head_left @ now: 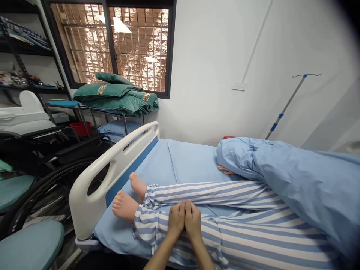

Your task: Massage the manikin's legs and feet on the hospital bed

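Note:
My left hand point(177, 218) and my right hand point(192, 219) are side by side, touching along the thumbs, with backs up and fingers curled under. Whatever the fingers may hold is hidden beneath them. Both appear over the nearer leg of the blue-and-white striped trousers point(242, 236); whether they press on it I cannot tell. Out of the trouser cuffs come two bare feet point(125, 206) that look like a manikin's. A bunched light-blue quilt point(303, 172) covers the upper body, and a manikin's hand point(225, 170) shows at its edge.
The bed's white footboard point(81, 198) rises at left, beside a wheelchair point(25, 198) and a round teal stool seat point(33, 245). Folded green bedding point(118, 93) is stacked below the window. An IV pole point(287, 107) stands behind the bed by the wall.

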`<state>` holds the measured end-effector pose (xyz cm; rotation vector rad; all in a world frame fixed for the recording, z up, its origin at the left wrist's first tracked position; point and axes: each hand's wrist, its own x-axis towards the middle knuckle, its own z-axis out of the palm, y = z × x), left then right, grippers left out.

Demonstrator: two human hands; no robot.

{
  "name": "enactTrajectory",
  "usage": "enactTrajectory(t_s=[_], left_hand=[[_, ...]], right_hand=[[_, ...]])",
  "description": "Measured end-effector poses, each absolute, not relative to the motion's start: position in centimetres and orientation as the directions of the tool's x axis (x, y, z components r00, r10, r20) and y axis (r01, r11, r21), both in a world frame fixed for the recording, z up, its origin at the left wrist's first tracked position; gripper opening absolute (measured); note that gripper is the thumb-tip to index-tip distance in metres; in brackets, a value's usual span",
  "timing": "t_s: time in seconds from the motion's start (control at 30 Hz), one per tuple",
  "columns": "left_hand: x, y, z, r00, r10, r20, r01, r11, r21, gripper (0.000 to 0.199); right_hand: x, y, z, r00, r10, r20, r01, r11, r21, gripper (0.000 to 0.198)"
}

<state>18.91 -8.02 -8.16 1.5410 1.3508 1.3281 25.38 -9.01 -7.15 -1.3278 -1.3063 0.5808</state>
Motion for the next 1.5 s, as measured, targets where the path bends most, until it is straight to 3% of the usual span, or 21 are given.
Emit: enactTrajectory(t_s=[0.23,0.43,0.7,0.83,0.9,1.0,1.07,1.13,1.3,1.5], left_hand=[[18.6,-7.9,-8.6,-0.149,0.965,0.218,0.231,-0.180,0.956,0.040],[18.8,-8.1,-8.6,-0.143,0.959,0.243,0.255,-0.201,0.946,0.040],[18.8,-8.3,-8.1,-0.157,0.961,0.230,0.228,-0.191,0.955,0.043],[19.1,-8.7,-7.1,-0.132,0.980,0.149,0.138,-0.131,0.982,0.045],[19.2,-8.6,-6.6,-0.129,0.992,0.000,0.095,0.013,0.995,0.046],[19.3,-7.6,-6.5,-0.033,0.999,-0.008,0.093,0.011,0.996,0.044],[19.4,-7.0,-6.8,-0.047,0.998,0.037,0.098,-0.032,0.995,0.040],[19.4,-6.8,-7.4,-0.070,0.996,0.063,0.112,-0.054,0.992,0.037],[19.1,-6.9,-8.2,-0.079,0.996,0.038,0.156,-0.026,0.987,0.037],[18.7,-6.6,-8.7,-0.024,0.999,0.026,0.142,-0.022,0.990,0.034]], right_hand=[[24.2,-8.9,-7.1,0.312,0.892,0.327,0.259,0.251,-0.933,0.034],[25.3,-9.1,-8.2,0.279,0.899,0.336,0.345,0.233,-0.909,0.033],[25.1,-8.9,-7.9,0.279,0.905,0.321,0.336,0.221,-0.915,0.034],[25.2,-9.2,-5.9,0.287,0.882,0.375,0.318,0.281,-0.905,0.034],[24.1,-9.2,-4.1,0.316,0.843,0.435,0.350,0.322,-0.879,0.035],[20.4,-7.6,-1.6,0.366,0.793,0.487,0.415,0.329,-0.848,0.035],[17.9,-6.1,-0.5,0.292,0.816,0.498,0.411,0.363,-0.836,0.037],[16.9,-5.3,-0.3,0.207,0.853,0.480,0.364,0.388,-0.847,0.039],[22.4,-7.8,-3.7,0.390,0.848,0.360,0.281,0.263,-0.923,0.037],[25.3,-8.8,-6.5,0.382,0.868,0.317,0.230,0.242,-0.942,0.035]])
